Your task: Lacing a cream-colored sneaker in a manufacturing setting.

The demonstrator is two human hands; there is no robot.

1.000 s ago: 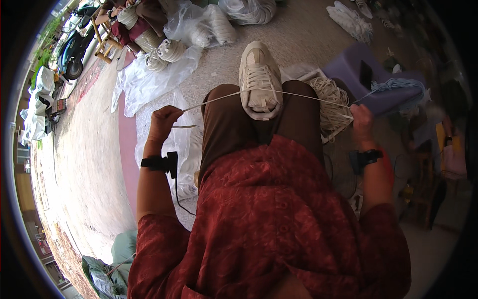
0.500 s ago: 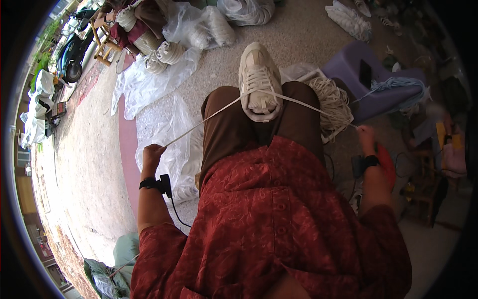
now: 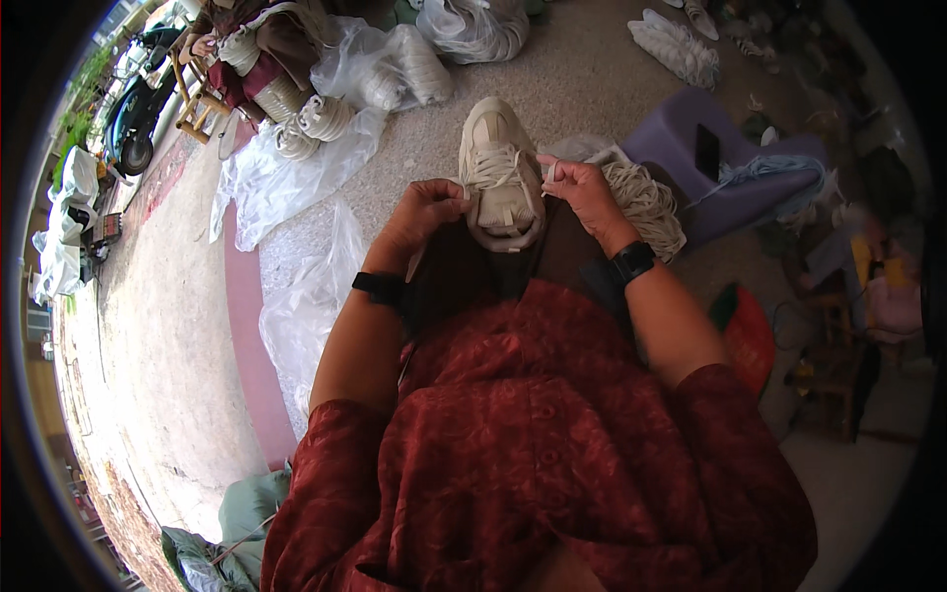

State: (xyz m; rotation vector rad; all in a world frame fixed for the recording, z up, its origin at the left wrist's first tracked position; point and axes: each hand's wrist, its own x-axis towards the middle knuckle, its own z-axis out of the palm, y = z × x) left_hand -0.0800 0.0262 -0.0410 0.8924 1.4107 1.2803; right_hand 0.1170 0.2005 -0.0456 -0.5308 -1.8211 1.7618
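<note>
A cream sneaker (image 3: 493,128) rests between my knees, its toe pointing away from me and its heel opening toward me. Pale laces (image 3: 493,168) run across its tongue in several rows. Close against the shoe's left side, my left hand (image 3: 431,209) pinches one part of the lace between thumb and fingertips. On the other side my right hand (image 3: 584,195) is closed on the lace too, with a short loop of it showing at the fingers. Black bands circle both wrists.
Right of my knee lies a heap of cream laces (image 3: 641,202). Beyond it stands a purple stool (image 3: 681,148) with a phone (image 3: 707,151) and blue cords (image 3: 779,173) on it. Clear plastic bags (image 3: 286,178) spread at left. At the far left another person (image 3: 266,59) sits among lace coils.
Both hands have come inward from wide apart to the sides of the sneaker. The laces, stretched taut outward before, now lie close to the shoe.
</note>
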